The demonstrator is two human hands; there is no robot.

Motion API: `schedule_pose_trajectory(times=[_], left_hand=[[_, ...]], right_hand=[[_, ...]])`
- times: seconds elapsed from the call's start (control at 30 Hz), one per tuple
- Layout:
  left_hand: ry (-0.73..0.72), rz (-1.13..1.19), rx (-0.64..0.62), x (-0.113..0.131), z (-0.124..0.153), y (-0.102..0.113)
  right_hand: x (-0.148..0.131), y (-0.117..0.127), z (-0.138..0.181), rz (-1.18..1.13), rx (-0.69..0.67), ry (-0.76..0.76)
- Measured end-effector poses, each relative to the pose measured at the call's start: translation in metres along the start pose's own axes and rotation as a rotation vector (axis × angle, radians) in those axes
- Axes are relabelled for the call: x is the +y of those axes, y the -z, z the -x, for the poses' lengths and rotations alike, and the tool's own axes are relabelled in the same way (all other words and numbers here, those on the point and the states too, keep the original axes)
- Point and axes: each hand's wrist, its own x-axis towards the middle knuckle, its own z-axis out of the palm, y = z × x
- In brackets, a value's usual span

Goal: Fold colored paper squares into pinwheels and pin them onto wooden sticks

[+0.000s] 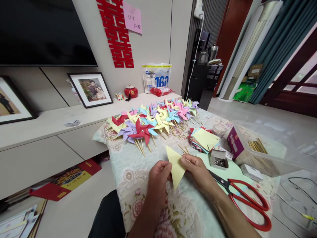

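Observation:
Both hands hold a folded pale yellow paper sheet [176, 165] above the flowered tablecloth [131, 162]. My left hand [158, 180] pinches its left edge with closed fingers. My right hand [198, 172] grips its right side, fingers closed. Beyond them lies a row of finished paper pinwheels [153, 120] in red, yellow, blue, purple and pink, on thin wooden sticks. A stack of coloured paper squares [204, 138] lies just right of the hands.
Red-handled scissors [247, 198] lie at the right. A small open box of pins [218, 159], a round clear tub [220, 129] and a clear plastic bin with wooden sticks [257, 145] stand near. A low white cabinet [49, 132] with framed photos runs along the left.

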Motion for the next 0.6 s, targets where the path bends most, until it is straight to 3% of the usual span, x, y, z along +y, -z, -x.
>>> schedule_pose_trajectory(times=[0.27,0.43,0.6], left_hand=[[0.088,0.094,-0.069,0.015,0.006,-0.005],[0.09,0.089,-0.083,0.013,0.006,-0.004],[0.104,0.087,-0.105,0.01,0.004,-0.002]], right_hand=[[-0.009,0.003,-0.003,-0.396,-0.01,-0.102],[-0.009,0.004,-0.001,-0.436,-0.071,-0.108],[-0.012,0.002,-0.001,-0.427,-0.05,-0.13]])
